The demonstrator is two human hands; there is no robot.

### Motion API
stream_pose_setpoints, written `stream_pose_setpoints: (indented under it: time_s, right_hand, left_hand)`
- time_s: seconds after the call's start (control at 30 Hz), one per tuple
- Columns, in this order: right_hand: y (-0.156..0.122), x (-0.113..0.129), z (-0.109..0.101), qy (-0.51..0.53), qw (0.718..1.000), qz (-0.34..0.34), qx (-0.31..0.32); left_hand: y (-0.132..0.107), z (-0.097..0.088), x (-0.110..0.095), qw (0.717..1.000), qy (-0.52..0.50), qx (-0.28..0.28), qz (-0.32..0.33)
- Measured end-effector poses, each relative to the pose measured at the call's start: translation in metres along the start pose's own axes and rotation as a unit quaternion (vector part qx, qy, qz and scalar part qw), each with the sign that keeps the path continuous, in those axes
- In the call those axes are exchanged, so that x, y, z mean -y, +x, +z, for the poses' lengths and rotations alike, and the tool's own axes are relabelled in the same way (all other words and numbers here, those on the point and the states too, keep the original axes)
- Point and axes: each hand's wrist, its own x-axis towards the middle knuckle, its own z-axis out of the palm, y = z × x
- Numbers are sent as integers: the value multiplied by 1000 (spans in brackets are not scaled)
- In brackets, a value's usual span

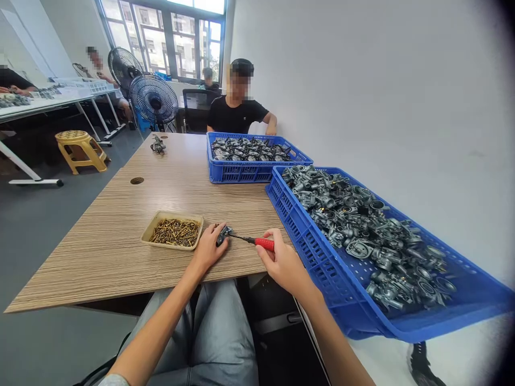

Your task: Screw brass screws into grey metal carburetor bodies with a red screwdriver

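A long wood-grain table (120,257) stretches ahead of us toward 12 o'clock, with a seated person in a black T-shirt (237,115) beyond its far end. At 3 o'clock, a large blue plastic crate (317,252) is heaped with grey metal carburetor bodies (354,225). A smaller blue crate (241,174), packed with similar castings, stands at 1 o'clock, and a pedestal fan (153,99) stands at 11 o'clock. On the table at 11 o'clock, just beside our left hand (208,249), a shallow cardboard tray (152,236) holds small brass fittings (175,232). At 12 o'clock, our left fingers (213,234) lie together, clamped on a small metal casting (223,235) on the tabletop. The fingers of our right hand (279,262) close around the red handle of a screwdriver (264,244), its tip touching the casting.
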Motion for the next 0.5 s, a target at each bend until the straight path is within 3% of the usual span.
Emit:
stream_pose_setpoints:
  time_s: [0.1, 0.3, 0.5]
  right_hand:
    - [-1, 1, 0, 19, 1000, -12, 11]
    - [2, 2, 1, -76, 997, 23, -24]
    - [0, -1, 2, 26, 1000, -14, 7]
  left_hand:
    - [0, 0, 0, 1000, -1, 0, -1]
    - [0, 1, 1, 1000, -3, -2, -1]
    - [0, 1, 2, 1000, -2, -1, 2]
